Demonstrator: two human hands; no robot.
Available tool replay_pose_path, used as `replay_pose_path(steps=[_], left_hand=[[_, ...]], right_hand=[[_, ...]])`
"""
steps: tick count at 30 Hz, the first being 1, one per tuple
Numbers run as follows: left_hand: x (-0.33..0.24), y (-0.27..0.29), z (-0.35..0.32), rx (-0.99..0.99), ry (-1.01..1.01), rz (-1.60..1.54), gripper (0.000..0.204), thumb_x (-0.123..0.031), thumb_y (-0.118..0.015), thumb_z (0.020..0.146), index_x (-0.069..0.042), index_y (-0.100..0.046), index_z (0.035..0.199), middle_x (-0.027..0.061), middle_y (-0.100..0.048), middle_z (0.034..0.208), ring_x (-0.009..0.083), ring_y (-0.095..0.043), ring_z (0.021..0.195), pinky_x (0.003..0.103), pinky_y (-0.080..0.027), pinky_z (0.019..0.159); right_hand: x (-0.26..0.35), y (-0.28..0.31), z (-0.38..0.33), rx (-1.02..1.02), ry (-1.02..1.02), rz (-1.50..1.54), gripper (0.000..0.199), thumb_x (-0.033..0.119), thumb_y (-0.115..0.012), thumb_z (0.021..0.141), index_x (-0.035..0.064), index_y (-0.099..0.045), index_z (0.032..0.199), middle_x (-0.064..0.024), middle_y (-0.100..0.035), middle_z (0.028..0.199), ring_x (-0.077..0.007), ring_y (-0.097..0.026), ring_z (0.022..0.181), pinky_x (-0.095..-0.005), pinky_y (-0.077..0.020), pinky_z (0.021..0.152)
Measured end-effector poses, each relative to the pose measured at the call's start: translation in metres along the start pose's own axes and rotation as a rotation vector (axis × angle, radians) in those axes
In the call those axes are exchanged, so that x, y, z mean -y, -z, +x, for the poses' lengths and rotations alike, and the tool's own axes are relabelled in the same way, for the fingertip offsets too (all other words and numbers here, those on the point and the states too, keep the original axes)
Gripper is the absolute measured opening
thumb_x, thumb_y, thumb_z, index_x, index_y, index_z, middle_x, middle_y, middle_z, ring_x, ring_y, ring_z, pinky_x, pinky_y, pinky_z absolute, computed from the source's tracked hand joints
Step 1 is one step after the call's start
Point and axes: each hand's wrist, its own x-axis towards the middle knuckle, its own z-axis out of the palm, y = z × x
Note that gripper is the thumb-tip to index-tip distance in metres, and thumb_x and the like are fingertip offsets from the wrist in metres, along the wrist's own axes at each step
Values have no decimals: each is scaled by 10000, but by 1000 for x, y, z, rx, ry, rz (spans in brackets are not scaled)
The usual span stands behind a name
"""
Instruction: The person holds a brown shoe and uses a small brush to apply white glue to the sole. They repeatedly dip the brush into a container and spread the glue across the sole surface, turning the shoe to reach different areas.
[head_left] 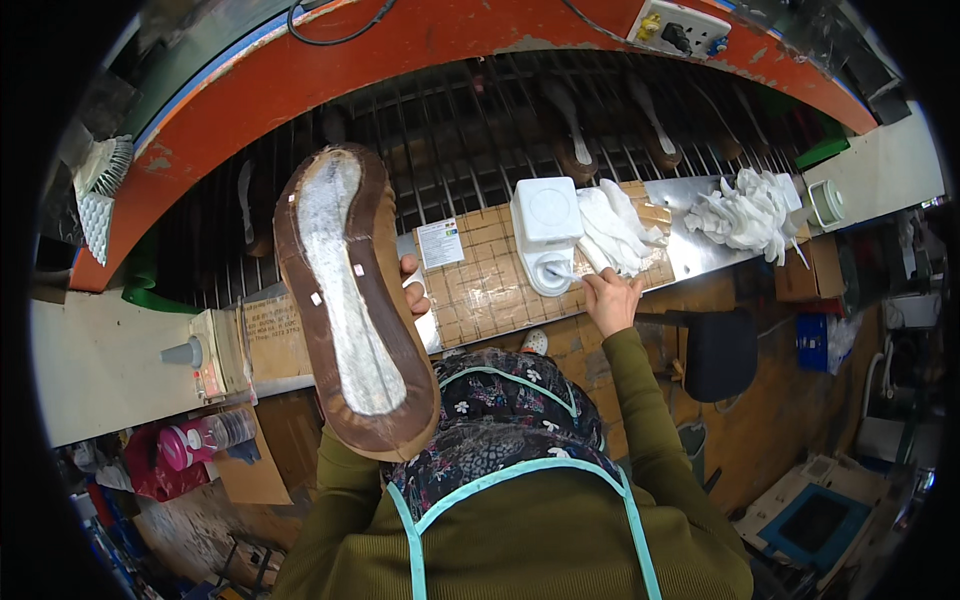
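Note:
My left hand [414, 290] is closed round the side of a brown shoe upper [385, 270], its underside turned up; only some fingertips show. A long whitish strip [340, 280] runs down the middle of that underside, with small pale bits beside it. In my right hand [612, 300] a thin pale brush handle [570, 274] is pinched. Its far end is inside the round opening of a white glue pot [548, 215], so the tip is hidden. Crumpled white cloth [615, 228] lies beside the pot.
Beneath the pot is a taped cardboard sheet [480, 290] on the bench. Behind it, a rack of metal rods [430, 150] carries several more shoe uppers [655, 125]. A pile of white paper [745, 215] sits at the right. A red beam [450, 55] arches across the back.

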Motion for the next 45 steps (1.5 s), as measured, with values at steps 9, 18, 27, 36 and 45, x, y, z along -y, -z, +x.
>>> replay_pose_path(steps=[9,18,27,36,45], left_hand=[[32,-11,1,-319,-260,143,892,-703,-433,879,-37,-290,1456,374,-447,1277,423,-647,949,439,-627,710],[43,29,31,-330,-63,618,859,-584,-707,783,-32,-409,1369,97,-553,1275,207,-556,1156,355,-474,983],[56,-26,56,-131,-178,746,1031,-480,-799,690,32,-313,1442,135,-497,1358,226,-514,1227,348,-395,1059],[48,-38,38,-101,-263,857,1061,-380,-867,650,76,-318,1435,145,-471,1379,227,-461,1272,338,-341,1081],[36,-47,28,-53,-339,902,1071,-323,-894,637,82,-307,1437,147,-468,1383,222,-462,1270,343,-346,1081]], right_hand=[[-39,-9,-15,478,-640,912,251,272,-644,908,28,-702,923,-17,-647,721,-92,-575,638,-243,-393,547],[34,97,29,-106,-113,665,116,117,-770,776,107,-745,889,-2,-657,810,-140,-576,760,-290,-379,737],[124,203,65,-405,249,636,203,98,-793,748,114,-760,948,-1,-642,869,-122,-541,713,-283,-342,752],[151,192,82,-360,185,878,149,94,-764,791,79,-756,938,-19,-601,878,-84,-474,634,-234,-383,626],[170,208,119,-456,253,783,148,171,-774,792,113,-759,927,21,-591,843,-82,-453,583,-273,-321,704]])
